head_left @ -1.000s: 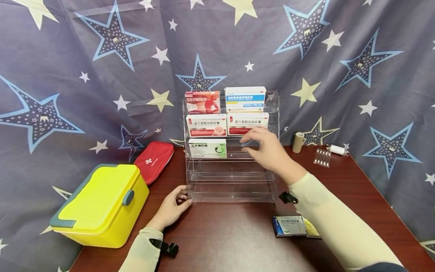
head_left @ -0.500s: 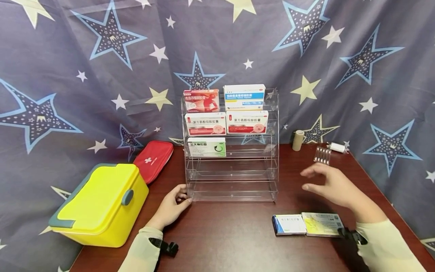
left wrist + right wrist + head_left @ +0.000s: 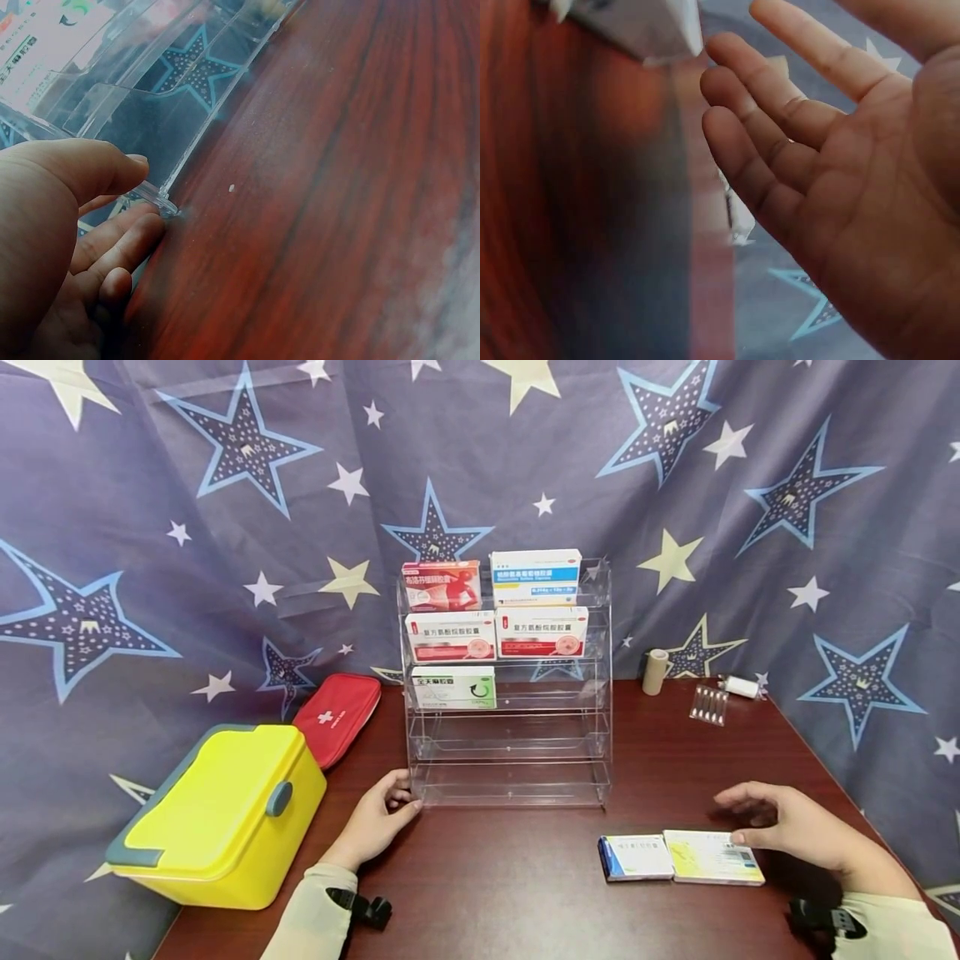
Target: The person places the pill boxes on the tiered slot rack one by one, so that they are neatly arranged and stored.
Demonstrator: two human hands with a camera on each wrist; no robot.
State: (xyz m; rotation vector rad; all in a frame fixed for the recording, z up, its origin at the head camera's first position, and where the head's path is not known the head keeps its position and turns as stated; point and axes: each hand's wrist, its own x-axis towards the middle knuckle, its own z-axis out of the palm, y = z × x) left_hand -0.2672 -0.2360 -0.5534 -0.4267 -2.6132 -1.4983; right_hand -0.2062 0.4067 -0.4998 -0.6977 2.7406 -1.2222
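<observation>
A clear acrylic tiered rack [image 3: 510, 793] stands mid-table with medicine boxes on its upper three tiers. My left hand [image 3: 377, 818] pinches the rack's lower left corner, thumb on one side of the panel and fingers on the other, as the left wrist view shows. Above the right end of a yellow-and-white medicine box [image 3: 712, 857] hovers my right hand [image 3: 795, 827]; its fingers are loosely extended and hold nothing in the right wrist view. Against that box's left end lies a blue-and-white medicine box [image 3: 637, 857]. On the third tier, a green-and-white box [image 3: 453, 688] occupies the left half.
Left of the rack are a yellow lidded box [image 3: 225, 810] and a red first-aid pouch [image 3: 337, 718]. At the back right stand a tan roll [image 3: 655, 672], a blister strip of ampoules [image 3: 708, 705] and a white roll [image 3: 742, 686]. A star-patterned curtain [image 3: 480, 452] hangs behind.
My right hand has moved from the rack's third tier down and right to the yellow-and-white box, which its forearm partly covered before. The left hand has stayed at the rack's corner.
</observation>
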